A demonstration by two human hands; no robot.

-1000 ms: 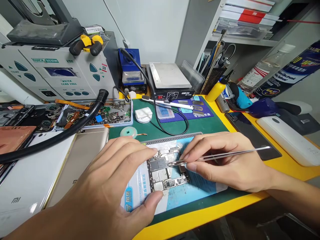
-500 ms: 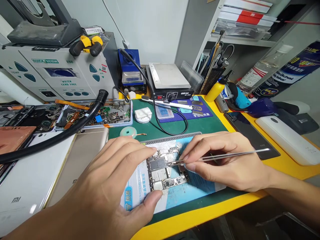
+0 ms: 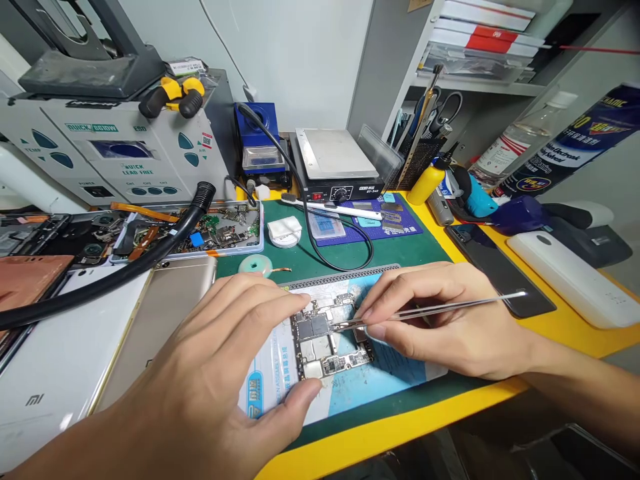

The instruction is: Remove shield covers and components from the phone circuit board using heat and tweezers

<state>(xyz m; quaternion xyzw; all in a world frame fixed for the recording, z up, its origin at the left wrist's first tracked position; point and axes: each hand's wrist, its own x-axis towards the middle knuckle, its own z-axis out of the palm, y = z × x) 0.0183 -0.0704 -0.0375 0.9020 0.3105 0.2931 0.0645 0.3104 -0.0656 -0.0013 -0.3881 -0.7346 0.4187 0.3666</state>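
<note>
We are at close work on a phone circuit board [image 3: 319,347], which lies flat on a blue-and-white printed pad [image 3: 350,400] over the green mat [image 3: 425,248] of our bench [image 3: 565,335]. The step in hand looks like fine tweezer work beside the dark square chips [image 3: 313,326] on the board. We judge that the next move calls for a motionless board and small, light tip movements.

Our left hand [image 3: 215,367] is spread wide, its forefinger at the board's upper left corner and its thumb at the lower left, bracing the board between them. Our right hand [image 3: 440,323] is closed in a pinch on metal tweezers [image 3: 455,307], thumb below and fingers above, with the tips pointing left over the board. We cannot tell whether those tips touch it or grip anything.
</note>
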